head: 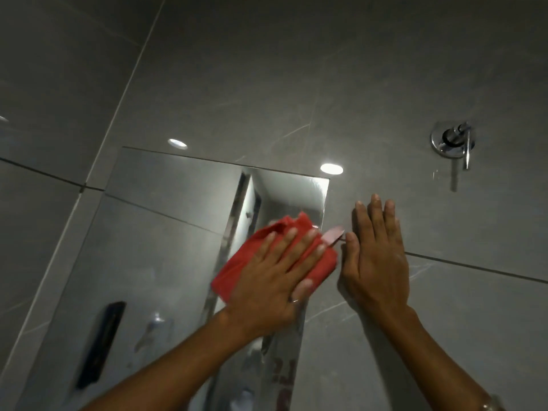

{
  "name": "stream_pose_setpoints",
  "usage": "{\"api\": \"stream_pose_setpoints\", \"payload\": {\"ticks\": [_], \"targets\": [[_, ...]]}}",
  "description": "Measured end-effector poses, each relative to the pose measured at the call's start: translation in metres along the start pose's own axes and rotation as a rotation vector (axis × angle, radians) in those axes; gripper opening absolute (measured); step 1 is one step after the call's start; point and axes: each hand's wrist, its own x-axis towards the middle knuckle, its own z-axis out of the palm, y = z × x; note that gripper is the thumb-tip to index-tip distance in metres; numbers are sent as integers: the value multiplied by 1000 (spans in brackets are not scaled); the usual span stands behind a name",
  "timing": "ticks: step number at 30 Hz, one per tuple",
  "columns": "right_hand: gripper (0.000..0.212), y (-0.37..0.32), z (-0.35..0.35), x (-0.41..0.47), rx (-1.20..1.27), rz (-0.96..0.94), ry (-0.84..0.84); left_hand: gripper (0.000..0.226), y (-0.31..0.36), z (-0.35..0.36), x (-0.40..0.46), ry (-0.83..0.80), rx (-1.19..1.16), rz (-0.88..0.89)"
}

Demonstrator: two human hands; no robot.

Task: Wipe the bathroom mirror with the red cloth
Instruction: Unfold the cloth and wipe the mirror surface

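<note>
The frameless mirror hangs on the grey tiled wall, tilted in the head view, and reflects tiles and a doorway. The red cloth is bunched against the mirror's right side, near its right edge. My left hand lies flat on the cloth with fingers spread, pressing it to the glass. My right hand rests flat on the tile just right of the mirror's edge, fingers together and pointing up, holding nothing. The lower part of the mirror shows smears and reflected items.
A chrome wall tap handle sticks out of the tiled wall at the upper right. Two ceiling lights glare off the tile above the mirror. A dark oblong object shows in the mirror's lower left.
</note>
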Motion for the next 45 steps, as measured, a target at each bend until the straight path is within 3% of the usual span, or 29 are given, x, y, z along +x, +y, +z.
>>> {"api": "stream_pose_setpoints", "payload": {"ticks": [4, 10, 14, 17, 22, 33, 38, 45], "targets": [[62, -3, -1, 0, -34, -35, -4, 67, -48, -9, -13, 10, 49, -191], [62, 2, 7, 0, -91, -34, -27, 72, -52, -34, 100, 58, 9, -571], [61, 2, 8, -1, -70, -10, 12, 69, -12, -33, 140, 43, 18, -354], [61, 3, 7, -3, -55, 22, 19, 70, 8, -20, 106, 21, 27, -241], [62, 2, 5, -13, -80, 17, -7, 69, 34, 6, 23, 35, 9, -278], [61, -3, -4, -17, -77, -30, -40, 68, 10, -26, 135, 56, -47, -353], [63, 2, -4, -75, -83, -103, -73, 66, 32, -6, 59, 97, -40, -301], [65, 2, 4, -155, -74, -170, -134, 71, 98, 47, -140, 44, -54, -249]]}}
